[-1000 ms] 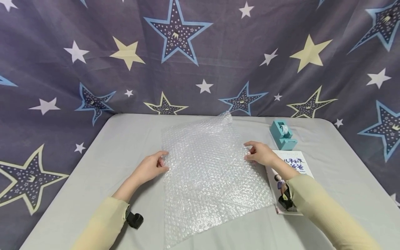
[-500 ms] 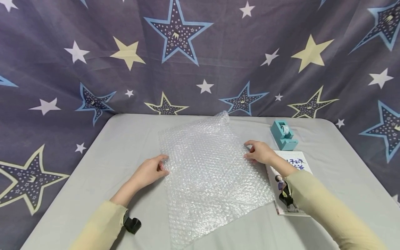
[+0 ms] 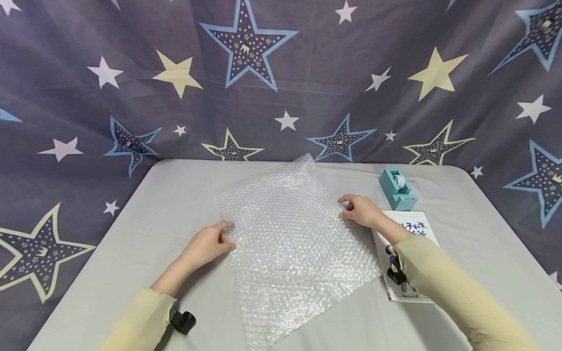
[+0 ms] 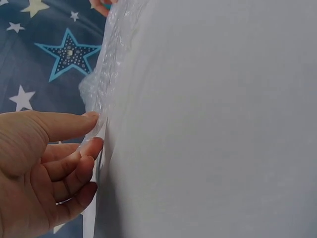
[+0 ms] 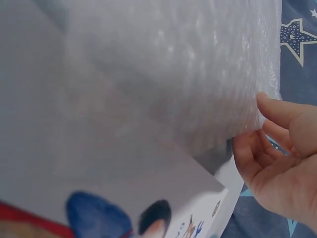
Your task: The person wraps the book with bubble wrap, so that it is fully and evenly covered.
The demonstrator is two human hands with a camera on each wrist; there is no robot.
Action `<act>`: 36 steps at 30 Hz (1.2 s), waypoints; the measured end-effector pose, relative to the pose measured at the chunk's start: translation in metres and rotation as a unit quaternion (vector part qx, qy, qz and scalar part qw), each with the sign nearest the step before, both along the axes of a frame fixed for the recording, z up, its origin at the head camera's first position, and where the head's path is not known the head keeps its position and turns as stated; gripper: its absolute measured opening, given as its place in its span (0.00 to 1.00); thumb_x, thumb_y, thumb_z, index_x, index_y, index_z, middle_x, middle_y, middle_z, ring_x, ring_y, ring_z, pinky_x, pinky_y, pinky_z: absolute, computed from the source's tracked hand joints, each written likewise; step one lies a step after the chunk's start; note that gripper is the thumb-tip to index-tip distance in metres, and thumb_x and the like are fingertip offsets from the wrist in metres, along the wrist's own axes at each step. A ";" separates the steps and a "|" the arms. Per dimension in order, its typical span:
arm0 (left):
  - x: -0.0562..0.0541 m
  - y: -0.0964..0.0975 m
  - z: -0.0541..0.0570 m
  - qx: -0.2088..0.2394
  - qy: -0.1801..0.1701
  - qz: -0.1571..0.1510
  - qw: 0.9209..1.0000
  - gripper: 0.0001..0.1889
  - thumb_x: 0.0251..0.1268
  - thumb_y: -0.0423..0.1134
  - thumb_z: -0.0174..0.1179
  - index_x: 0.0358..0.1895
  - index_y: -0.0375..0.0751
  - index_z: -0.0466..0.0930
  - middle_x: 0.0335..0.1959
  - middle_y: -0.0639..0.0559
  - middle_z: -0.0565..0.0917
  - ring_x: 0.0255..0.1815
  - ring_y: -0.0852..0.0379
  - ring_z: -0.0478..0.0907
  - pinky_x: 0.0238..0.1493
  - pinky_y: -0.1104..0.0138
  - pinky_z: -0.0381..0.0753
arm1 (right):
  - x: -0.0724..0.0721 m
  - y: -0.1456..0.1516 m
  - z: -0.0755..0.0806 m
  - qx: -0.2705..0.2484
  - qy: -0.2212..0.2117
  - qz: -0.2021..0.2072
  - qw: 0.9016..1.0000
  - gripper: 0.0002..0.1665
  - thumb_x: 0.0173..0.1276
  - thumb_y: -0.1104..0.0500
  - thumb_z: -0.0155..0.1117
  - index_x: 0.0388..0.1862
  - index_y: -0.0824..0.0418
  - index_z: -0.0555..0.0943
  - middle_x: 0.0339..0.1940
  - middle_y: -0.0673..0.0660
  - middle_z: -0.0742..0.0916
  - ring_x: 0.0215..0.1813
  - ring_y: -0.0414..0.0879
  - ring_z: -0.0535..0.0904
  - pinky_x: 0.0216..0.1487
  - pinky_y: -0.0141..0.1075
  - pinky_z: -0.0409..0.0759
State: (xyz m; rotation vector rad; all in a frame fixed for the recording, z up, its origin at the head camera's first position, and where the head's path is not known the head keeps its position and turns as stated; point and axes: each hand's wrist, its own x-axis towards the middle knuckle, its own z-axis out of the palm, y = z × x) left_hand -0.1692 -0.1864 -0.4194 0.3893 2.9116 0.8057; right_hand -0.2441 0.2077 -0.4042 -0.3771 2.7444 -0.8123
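A clear sheet of bubble wrap [image 3: 285, 243] lies slantwise across the middle of the table, its far corner raised. On its left edge, my left hand [image 3: 208, 247] pinches the sheet between thumb and fingers; the left wrist view shows that hand [image 4: 54, 168] at the film's rim. Opposite, my right hand [image 3: 362, 212] pinches the right edge, and the right wrist view shows the hand [image 5: 285, 158] with thumb above and fingers below the wrap [image 5: 198, 64]. Beside the right hand lies a book [image 3: 406, 287] with a white illustrated cover, partly hidden under my forearm.
A teal tape dispenser [image 3: 397, 190] with a roll in it stands behind the book at the back right. The table [image 3: 175, 190] has a light grey cover. Behind it hangs a dark curtain [image 3: 281, 102] patterned with stars.
The bubble wrap has turned counterclockwise: its far corner shifted left, its near corner right. My left hand came slightly nearer me; my right hand moved slightly left and away.
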 end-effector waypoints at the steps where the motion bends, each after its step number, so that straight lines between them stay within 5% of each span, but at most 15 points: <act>1: 0.000 0.000 0.000 0.004 0.000 0.001 1.000 0.28 0.50 0.40 0.65 0.56 0.34 0.70 0.22 0.58 0.74 0.21 0.62 0.67 0.27 0.68 0.68 | -0.001 -0.001 0.001 0.000 0.003 0.004 1.000 0.25 0.62 0.60 0.61 0.58 0.66 0.71 0.27 0.56 0.80 0.20 0.43 0.75 0.25 0.34 0.73; 12: 0.011 0.001 0.003 0.020 -0.012 0.015 1.000 0.28 0.50 0.40 0.65 0.56 0.33 0.71 0.21 0.58 0.74 0.19 0.62 0.66 0.26 0.68 0.68 | -0.006 -0.007 0.002 0.016 0.010 0.008 1.000 0.26 0.61 0.59 0.62 0.58 0.65 0.71 0.30 0.57 0.81 0.21 0.42 0.76 0.26 0.33 0.73; 20: 0.021 0.005 0.007 0.008 -0.004 0.031 0.999 0.27 0.49 0.40 0.65 0.53 0.31 0.73 0.19 0.59 0.74 0.17 0.63 0.65 0.27 0.68 0.67 | -0.010 -0.013 -0.001 0.029 0.045 0.007 0.999 0.24 0.61 0.60 0.61 0.56 0.66 0.73 0.36 0.59 0.82 0.32 0.47 0.75 0.36 0.39 0.73; 36: 0.029 0.009 0.005 0.021 -0.021 0.046 0.999 0.27 0.49 0.41 0.66 0.53 0.33 0.74 0.20 0.60 0.75 0.19 0.62 0.68 0.29 0.66 0.69 | -0.018 -0.018 -0.002 0.018 0.070 -0.002 0.997 0.22 0.58 0.62 0.62 0.53 0.65 0.75 0.32 0.57 0.81 0.33 0.47 0.73 0.38 0.39 0.72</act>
